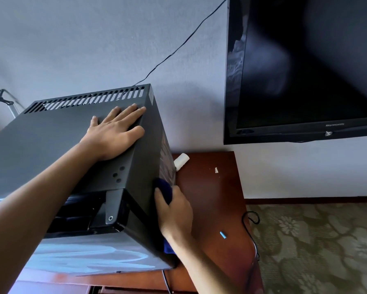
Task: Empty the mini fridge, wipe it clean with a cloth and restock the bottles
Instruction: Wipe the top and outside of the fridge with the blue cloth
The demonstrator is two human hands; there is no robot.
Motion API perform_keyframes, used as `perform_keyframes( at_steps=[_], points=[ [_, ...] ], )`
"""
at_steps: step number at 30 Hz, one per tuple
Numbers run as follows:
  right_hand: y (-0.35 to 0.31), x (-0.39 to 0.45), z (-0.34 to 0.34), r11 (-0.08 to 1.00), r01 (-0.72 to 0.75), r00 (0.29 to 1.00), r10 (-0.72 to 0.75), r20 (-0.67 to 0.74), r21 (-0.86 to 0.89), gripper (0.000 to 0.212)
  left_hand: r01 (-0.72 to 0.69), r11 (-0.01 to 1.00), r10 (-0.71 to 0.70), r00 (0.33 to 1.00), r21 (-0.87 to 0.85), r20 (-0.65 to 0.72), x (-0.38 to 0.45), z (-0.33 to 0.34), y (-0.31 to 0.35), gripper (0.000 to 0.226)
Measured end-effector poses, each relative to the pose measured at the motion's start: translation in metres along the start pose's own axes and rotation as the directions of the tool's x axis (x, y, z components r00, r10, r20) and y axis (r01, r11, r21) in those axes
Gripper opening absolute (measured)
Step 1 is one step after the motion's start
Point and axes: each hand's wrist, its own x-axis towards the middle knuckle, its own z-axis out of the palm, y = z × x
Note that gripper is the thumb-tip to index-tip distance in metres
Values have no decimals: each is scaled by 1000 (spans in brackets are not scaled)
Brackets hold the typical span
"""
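A black mini fridge (pixel 51 141) stands on a reddish wooden cabinet (pixel 212 200), its vented top facing me. My left hand (pixel 114 134) lies flat on the fridge's top near the right edge, fingers spread, holding nothing. My right hand (pixel 175 209) presses a dark blue cloth (pixel 163 187) against the fridge's right side wall, low down near the front corner. A bit of the cloth also hangs below my wrist. The fridge's inside is hidden and no bottles are in view.
A black wall-mounted TV (pixel 305 71) hangs at the upper right. A white roll (pixel 181 161) lies on the cabinet behind the fridge. A black cable (pixel 178 47) runs up the wall. Another cable (pixel 251 228) drops off the cabinet's right edge. Patterned carpet (pixel 318 247) lies at right.
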Motion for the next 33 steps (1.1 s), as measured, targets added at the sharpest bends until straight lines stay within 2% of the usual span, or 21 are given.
perform_keyframes(
  at_steps=[3, 5, 7, 9, 13, 16, 19, 21, 23, 26, 28, 30, 33],
  points=[
    [-20, -18, -5, 973, 161, 985, -148, -91, 166, 39, -4, 1000, 4, 1000, 7, -2, 1, 1, -1, 80],
    [-6, -12, 3, 971, 157, 984, -139, -112, 178, 34, -4, 1000, 4, 1000, 7, 2, 0, 1, -1, 81],
    [24, 4, 17, 991, 38, 997, -29, -69, 131, 33, -6, 1000, 6, 1000, 8, 0, 0, 1, 0, 83],
    [60, 18, 31, 987, -153, 988, 152, 22, 54, 38, -6, 1000, 6, 1000, 7, -2, -1, 0, 0, 84],
    [119, 33, 52, 897, -433, 887, 441, 137, -83, 48, -8, 1000, 8, 1000, 13, -6, -2, 1, 2, 84],
    [155, 40, 63, 812, -569, 780, 584, 226, -134, 71, -7, 1000, 7, 1000, 15, -1, -1, 1, 1, 81],
    [194, 51, 82, 790, -602, 750, 610, 257, -117, 88, -8, 1000, 8, 1000, 21, -2, 0, 1, 1, 81],
    [183, 48, 77, 803, -593, 769, 588, 251, -62, 86, -7, 1000, 7, 1000, 23, 3, 0, 0, 0, 80],
    [148, 46, 62, 818, -575, 798, 556, 233, 13, 73, -11, 1000, 11, 1000, 23, 0, 0, 1, 0, 80],
    [86, 58, 43, 889, -452, 884, 436, 166, 72, 51, -9, 1000, 9, 1000, 21, -3, 0, 1, 0, 80],
    [34, 64, 27, 937, -331, 941, 318, 117, 114, 48, -6, 1000, 6, 1000, 16, 5, 0, 0, 1, 82],
    [-17, 63, 10, 970, -150, 989, 143, 50, 193, 45, -5, 1000, 5, 1000, 13, 6, -1, 1, 1, 83],
    [-71, 46, -10, 940, 126, 991, -108, -72, 317, 32, -10, 1000, 10, 1000, 17, 1, 0, 1, 1, 84]
  ],
)
